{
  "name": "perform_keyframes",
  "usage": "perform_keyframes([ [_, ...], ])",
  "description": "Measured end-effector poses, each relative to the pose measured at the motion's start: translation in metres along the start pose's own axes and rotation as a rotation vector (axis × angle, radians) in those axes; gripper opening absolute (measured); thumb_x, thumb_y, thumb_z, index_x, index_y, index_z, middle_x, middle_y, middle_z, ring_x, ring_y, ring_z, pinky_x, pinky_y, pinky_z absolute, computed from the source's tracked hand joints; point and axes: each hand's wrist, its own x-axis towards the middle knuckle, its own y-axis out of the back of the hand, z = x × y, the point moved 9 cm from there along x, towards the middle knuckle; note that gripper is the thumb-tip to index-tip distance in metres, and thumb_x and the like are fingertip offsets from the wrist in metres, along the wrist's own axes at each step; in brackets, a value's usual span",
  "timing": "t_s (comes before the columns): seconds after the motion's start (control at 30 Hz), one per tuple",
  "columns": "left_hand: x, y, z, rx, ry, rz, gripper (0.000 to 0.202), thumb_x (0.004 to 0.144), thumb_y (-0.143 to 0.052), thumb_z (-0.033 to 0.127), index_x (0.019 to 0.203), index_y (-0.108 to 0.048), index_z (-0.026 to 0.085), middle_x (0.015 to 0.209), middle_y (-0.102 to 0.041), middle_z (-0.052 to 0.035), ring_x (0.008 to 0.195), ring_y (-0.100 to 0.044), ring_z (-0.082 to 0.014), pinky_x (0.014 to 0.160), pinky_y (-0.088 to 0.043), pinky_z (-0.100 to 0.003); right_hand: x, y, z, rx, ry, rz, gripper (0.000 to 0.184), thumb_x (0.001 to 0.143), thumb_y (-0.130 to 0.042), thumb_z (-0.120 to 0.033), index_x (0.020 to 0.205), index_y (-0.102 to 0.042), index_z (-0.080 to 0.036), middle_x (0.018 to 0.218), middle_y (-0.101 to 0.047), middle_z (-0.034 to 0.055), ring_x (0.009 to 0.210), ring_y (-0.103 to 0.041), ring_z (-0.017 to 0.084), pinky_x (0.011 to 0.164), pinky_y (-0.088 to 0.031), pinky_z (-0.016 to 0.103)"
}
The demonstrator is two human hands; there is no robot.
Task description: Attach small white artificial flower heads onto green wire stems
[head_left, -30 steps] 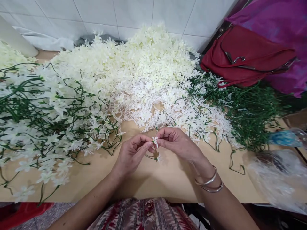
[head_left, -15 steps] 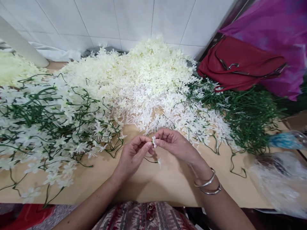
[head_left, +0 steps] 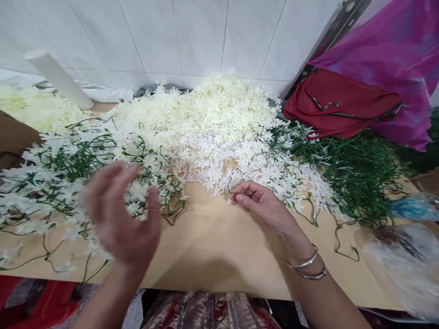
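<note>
My left hand (head_left: pixel 121 214) is raised over the left-hand heap of white artificial flowers on green stems (head_left: pixel 78 155). Its fingers and thumb are spread, it is smeared by motion, and no flower shows in its grasp. My right hand (head_left: pixel 255 198), with two metal bangles at the wrist, is at the front edge of the loose white stamens (head_left: pixel 219 151). Its fingers are curled against the thumb. Whatever is pinched there, if anything, is too small to name. Pale cream blossoms (head_left: pixel 222 105) are piled behind the stamens.
Green stems (head_left: pixel 360 173) lie heaped at the right, below a red handbag (head_left: pixel 343 100) and a purple plastic bag (head_left: pixel 380 50). A clear plastic bag (head_left: pixel 408 269) lies at the right front. A white tube (head_left: pixel 60 80) leans near the tiled wall.
My hands were together at a small white flower; now they are apart. The left has swung left over the stemmed flowers and opened. That small stemmed flower no longer shows between them. The view has shifted slightly.
</note>
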Motion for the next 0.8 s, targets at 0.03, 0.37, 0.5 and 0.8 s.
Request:
perform_keyframes([
  [0.03, -0.009, -0.019, 0.010, -0.018, -0.048, -0.077, 0.052, 0.091, -0.074, 0.011, 0.141, -0.061, 0.022, 0.138, -0.064, -0.0096, 0.136, -0.057, -0.0280, 0.118, -0.048, -0.049, 0.000, 0.000, -0.001, -0.016, 0.009, 0.012, 0.025, 0.085, -0.082, -0.044, 0.094, -0.072, -0.023, 0.088, -0.072, 0.0022, 0.084, -0.066, 0.017, 0.084, -0.052, 0.034],
  [0.37, -0.073, -0.142, 0.010, -0.126, 0.012, -0.668, 0.057, 0.109, -0.046, 0.033, 0.161, -0.028, 0.017, 0.168, -0.035, -0.0244, 0.159, -0.034, -0.0356, 0.122, -0.043, -0.057, -0.002, -0.034, -0.030, -0.889, 0.366, 0.043, 0.024, 0.091, -0.066, -0.011, 0.112, -0.067, -0.022, 0.118, -0.065, 0.0118, 0.107, -0.063, 0.027, 0.095, -0.054, 0.045],
  [0.5, -0.070, -0.143, -0.018, -0.034, 0.141, -0.648, 0.061, 0.108, -0.046, 0.042, 0.162, -0.029, 0.018, 0.169, -0.035, -0.0248, 0.158, -0.034, -0.0395, 0.119, -0.044, -0.062, 0.012, -0.007, -0.027, -1.122, 0.345, 0.207, 0.023, 0.094, -0.066, -0.018, 0.117, -0.066, -0.020, 0.117, -0.061, 0.0149, 0.108, -0.061, 0.032, 0.096, -0.055, 0.051],
  [0.8, -0.067, -0.179, -0.007, 0.110, 0.123, -0.732, 0.068, 0.105, -0.049, 0.049, 0.162, -0.035, 0.014, 0.173, -0.026, -0.0261, 0.161, -0.024, -0.0451, 0.116, -0.039, -0.073, 0.013, -0.005, -0.027, -1.197, 0.336, 0.350, 0.021, 0.098, -0.061, -0.022, 0.118, -0.067, -0.020, 0.127, -0.060, 0.0168, 0.117, -0.058, 0.035, 0.101, -0.052, 0.054],
])
